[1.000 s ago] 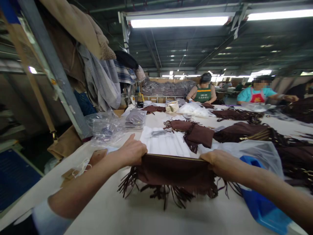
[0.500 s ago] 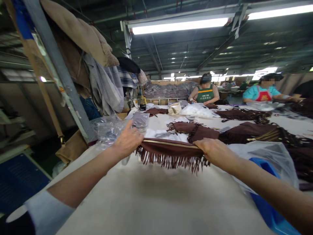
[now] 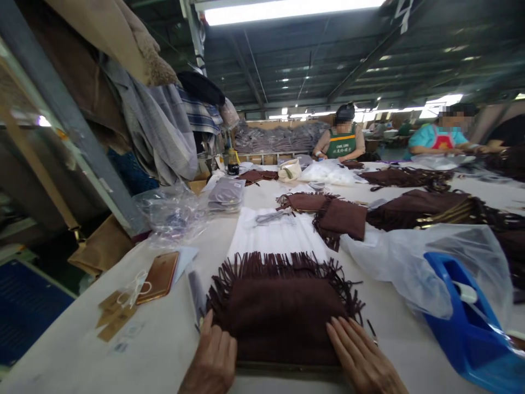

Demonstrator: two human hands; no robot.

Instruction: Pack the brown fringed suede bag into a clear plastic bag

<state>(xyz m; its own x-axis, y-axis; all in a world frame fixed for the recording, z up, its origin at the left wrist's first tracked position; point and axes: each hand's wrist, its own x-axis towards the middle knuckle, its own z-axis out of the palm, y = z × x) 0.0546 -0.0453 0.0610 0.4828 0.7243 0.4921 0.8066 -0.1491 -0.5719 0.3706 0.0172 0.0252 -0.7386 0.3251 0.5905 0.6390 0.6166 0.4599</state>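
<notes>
Curled, the left hand (image 3: 213,355) rested at the near left side of the brown fringed pouch (image 3: 283,317), whether pinching it I could not tell, while the right hand (image 3: 361,355) lay straight-fingered on its right side. Light, even pressure seemed best for keeping the pouch square on the table (image 3: 159,350), its fringe (image 3: 270,265) fanned toward the white sheet (image 3: 274,238), between the phone (image 3: 159,276) and the blue tape holder (image 3: 455,323).

Brown pouch (image 3: 283,323): lying flat before you on the surface (image 3: 164,342)
Fringe (image 3: 270,266): fanning from its far edge and sides
Straight edge (image 3: 287,366): facing you
</notes>
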